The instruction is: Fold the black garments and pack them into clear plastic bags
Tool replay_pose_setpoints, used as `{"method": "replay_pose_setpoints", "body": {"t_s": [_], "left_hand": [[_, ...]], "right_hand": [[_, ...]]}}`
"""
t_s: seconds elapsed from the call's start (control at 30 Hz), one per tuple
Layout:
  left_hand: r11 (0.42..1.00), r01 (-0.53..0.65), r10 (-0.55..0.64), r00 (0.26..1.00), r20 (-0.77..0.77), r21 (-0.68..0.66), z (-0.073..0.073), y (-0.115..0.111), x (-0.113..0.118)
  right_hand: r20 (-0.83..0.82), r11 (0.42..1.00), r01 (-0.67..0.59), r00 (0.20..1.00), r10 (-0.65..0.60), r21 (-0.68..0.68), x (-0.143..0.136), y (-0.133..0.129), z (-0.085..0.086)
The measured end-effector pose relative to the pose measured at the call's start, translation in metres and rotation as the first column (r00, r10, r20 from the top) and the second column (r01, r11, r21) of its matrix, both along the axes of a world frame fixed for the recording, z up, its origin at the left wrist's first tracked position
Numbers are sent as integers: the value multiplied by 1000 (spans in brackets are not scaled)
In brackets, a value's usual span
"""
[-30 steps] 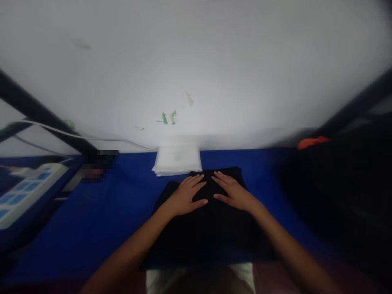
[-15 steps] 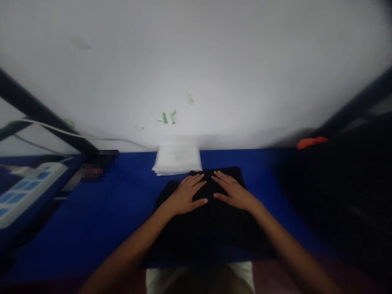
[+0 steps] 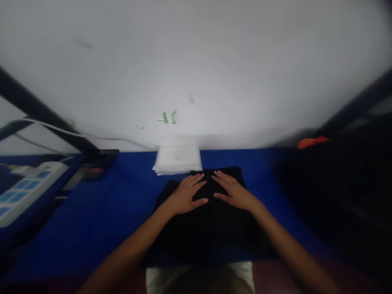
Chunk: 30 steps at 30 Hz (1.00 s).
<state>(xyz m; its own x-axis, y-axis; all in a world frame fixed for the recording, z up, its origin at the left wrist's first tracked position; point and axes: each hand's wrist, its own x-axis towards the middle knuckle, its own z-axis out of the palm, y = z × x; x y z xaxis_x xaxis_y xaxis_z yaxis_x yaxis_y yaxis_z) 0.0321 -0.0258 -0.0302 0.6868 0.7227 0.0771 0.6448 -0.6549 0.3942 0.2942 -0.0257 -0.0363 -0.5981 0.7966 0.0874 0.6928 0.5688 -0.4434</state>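
A black cloth, perhaps a garment (image 3: pixel 211 228), lies spread on the blue surface (image 3: pixel 122 204) in front of me. My left hand (image 3: pixel 188 194) rests flat on its upper left part, fingers spread and thumb pointing inward. Opposite it, my right hand (image 3: pixel 232 191) lies flat on the upper right part with fingers apart. A narrow strip of black cloth shows between the two thumbs. Just beyond the cloth's far edge is a stack of white, flat packets or sheets (image 3: pixel 177 158), and neither hand touches it.
A white power strip with blue sockets (image 3: pixel 27 190) sits at the left. A pale cable (image 3: pixel 101 138) runs along the white wall (image 3: pixel 245 81) behind. Dark frame bars (image 3: pixel 39 106) slant at both sides. A large dark mass (image 3: pixel 346 196) fills the right, topped by something orange (image 3: pixel 312 142).
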Motion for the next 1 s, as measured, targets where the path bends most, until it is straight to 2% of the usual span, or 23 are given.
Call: {"method": "replay_pose_setpoints", "body": {"t_s": [1.0], "left_hand": [[1000, -5, 5, 1000, 6, -1, 2, -1, 0]], "right_hand": [[-24, 1000, 2, 1000, -2, -13, 0, 0, 0]]}}
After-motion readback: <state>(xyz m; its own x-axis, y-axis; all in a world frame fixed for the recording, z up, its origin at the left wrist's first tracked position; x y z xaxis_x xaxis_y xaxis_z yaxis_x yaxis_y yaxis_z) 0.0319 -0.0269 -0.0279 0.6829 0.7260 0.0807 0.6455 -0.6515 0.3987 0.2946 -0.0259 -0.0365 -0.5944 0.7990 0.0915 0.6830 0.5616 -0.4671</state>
